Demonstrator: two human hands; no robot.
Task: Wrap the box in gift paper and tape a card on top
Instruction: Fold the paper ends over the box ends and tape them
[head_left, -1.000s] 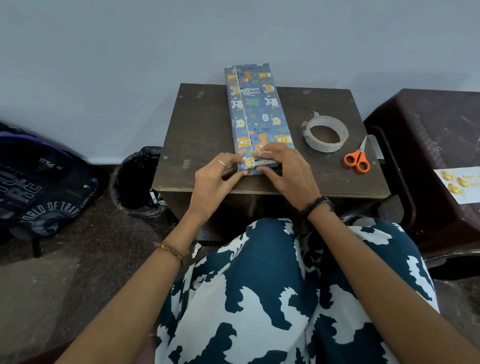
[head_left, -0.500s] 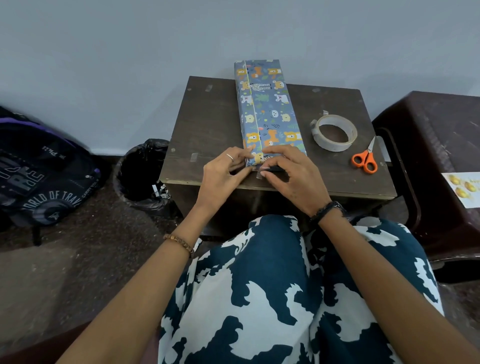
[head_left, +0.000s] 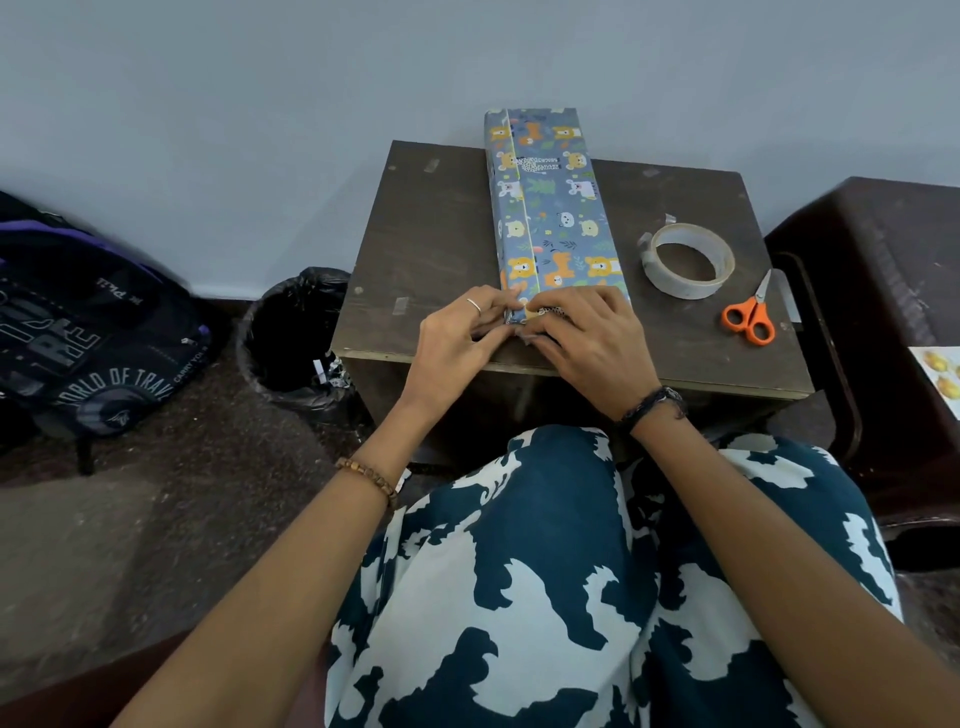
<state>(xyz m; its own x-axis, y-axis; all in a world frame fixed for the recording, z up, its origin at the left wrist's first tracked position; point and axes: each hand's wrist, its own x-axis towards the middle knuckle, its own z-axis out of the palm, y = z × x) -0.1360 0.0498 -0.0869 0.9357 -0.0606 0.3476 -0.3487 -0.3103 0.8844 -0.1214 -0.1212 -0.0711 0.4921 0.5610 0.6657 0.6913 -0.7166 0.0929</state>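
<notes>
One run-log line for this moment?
step: folding near-end paper | left hand: on wrapped box | right hand: pressing flap | tape roll, scissors: idle | card: not on

Soft, even indoor light fills the scene, moderately bright, with no hard highlights. The pale grey-blue wall (head_left: 260, 104) carries a faint, broad shadow right of centre, behind the long box wrapped in blue animal-print paper (head_left: 550, 208). The dark brown wooden worktop (head_left: 431, 244) shows only a dull sheen. The roll of clear tape (head_left: 688, 260) throws a weak shadow. Wide-angle distortion bends the frame's edges, bowing the forearms outward at the bottom. The black and purple backpack (head_left: 88, 338) at the left edge looks slightly smeared. The centre is reasonably sharp.
</notes>
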